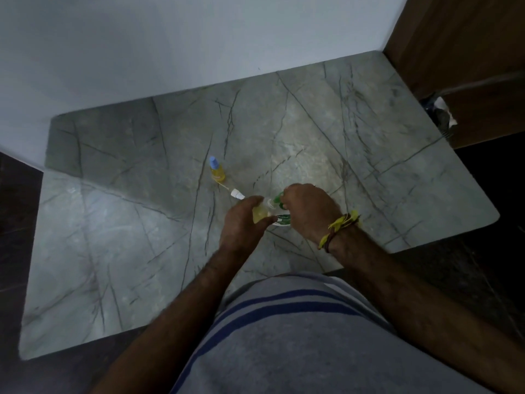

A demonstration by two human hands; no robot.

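A clear bottle (262, 213) of yellowish liquid with a green and white label stands on the grey marble tabletop (127, 223). My left hand (241, 227) grips its body from the left. My right hand (308, 213) is curled over the bottle's green top (277, 201), fingers pinching it; most of the top is hidden. A small white pump piece (237, 193) with a thin tube lies just left of the bottle. Farther back stands a small yellow bottle (217, 169) with a blue cap, apart from both hands.
A white wall runs behind the table and a wooden panel (468, 38) rises at the right. Something dark with a white scrap (441, 112) sits past the table's right edge. Dark floor lies on both sides.
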